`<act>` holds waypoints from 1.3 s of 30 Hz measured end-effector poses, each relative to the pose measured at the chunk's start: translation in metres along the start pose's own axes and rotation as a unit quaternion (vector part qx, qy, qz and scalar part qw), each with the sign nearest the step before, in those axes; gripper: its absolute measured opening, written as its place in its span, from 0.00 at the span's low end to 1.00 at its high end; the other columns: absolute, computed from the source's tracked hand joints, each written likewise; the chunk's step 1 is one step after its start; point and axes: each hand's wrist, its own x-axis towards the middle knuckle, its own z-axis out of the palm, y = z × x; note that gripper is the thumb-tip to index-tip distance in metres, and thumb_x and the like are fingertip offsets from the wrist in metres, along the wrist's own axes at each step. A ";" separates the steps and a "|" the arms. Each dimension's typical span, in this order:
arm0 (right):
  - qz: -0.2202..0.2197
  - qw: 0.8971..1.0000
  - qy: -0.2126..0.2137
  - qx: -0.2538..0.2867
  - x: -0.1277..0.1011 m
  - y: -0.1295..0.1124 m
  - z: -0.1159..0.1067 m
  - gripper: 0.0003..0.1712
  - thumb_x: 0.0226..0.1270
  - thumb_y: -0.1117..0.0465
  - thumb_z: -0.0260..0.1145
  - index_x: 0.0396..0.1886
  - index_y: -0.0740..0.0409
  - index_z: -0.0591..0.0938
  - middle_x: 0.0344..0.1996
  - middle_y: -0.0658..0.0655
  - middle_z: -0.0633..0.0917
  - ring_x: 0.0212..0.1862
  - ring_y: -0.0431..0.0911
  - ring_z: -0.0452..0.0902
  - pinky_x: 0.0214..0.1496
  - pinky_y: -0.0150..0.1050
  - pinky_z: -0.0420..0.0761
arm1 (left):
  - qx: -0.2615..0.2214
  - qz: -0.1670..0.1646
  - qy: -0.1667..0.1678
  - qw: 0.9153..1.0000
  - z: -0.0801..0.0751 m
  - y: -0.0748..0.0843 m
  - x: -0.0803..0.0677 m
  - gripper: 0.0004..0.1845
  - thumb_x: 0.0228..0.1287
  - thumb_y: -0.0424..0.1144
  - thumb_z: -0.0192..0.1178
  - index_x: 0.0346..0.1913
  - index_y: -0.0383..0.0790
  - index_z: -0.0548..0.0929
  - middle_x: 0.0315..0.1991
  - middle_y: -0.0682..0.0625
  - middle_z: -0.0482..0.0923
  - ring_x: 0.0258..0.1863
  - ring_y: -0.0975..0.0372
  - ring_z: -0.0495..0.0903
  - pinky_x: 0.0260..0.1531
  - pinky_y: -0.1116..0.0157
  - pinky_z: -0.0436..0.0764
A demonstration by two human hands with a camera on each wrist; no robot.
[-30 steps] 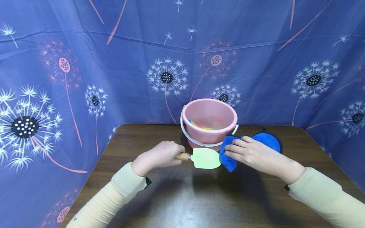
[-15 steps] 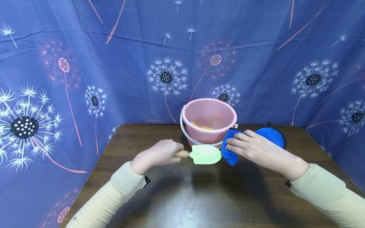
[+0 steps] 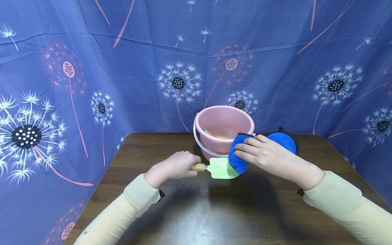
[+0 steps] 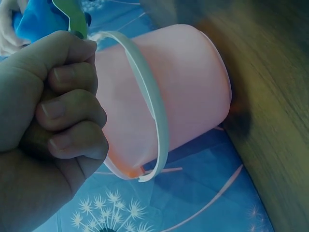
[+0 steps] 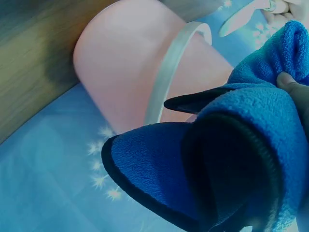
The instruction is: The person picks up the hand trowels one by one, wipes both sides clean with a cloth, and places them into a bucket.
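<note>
My left hand [image 3: 176, 166] grips the wooden handle of a small hand trowel [image 3: 216, 168] with a pale green blade, held level above the table. In the left wrist view its fingers [image 4: 72, 108] curl round the handle. My right hand [image 3: 265, 153] holds a folded blue cloth [image 3: 238, 157] with black edging against the far end of the blade, hiding the tip. In the right wrist view the thumb presses into the bunched cloth [image 5: 270, 111], whose loose part hangs out in folds. Just behind both hands stands a pink bucket [image 3: 211, 144].
The bucket's white handle [image 3: 196, 136] hangs down on its front. Inside it lie yellow and blue things [image 3: 223, 137], mostly hidden by the rim. The dark wooden table [image 3: 196, 211] ends at a blue dandelion-print curtain [image 3: 137, 85] at the back and sides.
The cloth first shifted slightly right and up, then came left over the blade, covering more of its tip. The trowel has shifted only slightly, remaining in my left hand.
</note>
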 end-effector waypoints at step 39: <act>-0.051 0.999 0.002 0.012 0.021 -0.018 0.016 0.16 0.72 0.66 0.51 0.56 0.56 0.77 0.50 0.53 0.81 0.51 0.50 0.73 0.49 0.42 0.69 | -0.005 0.016 0.005 1.000 -0.007 0.013 0.009 0.07 0.54 0.38 0.63 0.27 0.47 0.74 0.17 0.60 0.64 0.15 0.68 0.62 0.17 0.70 0.62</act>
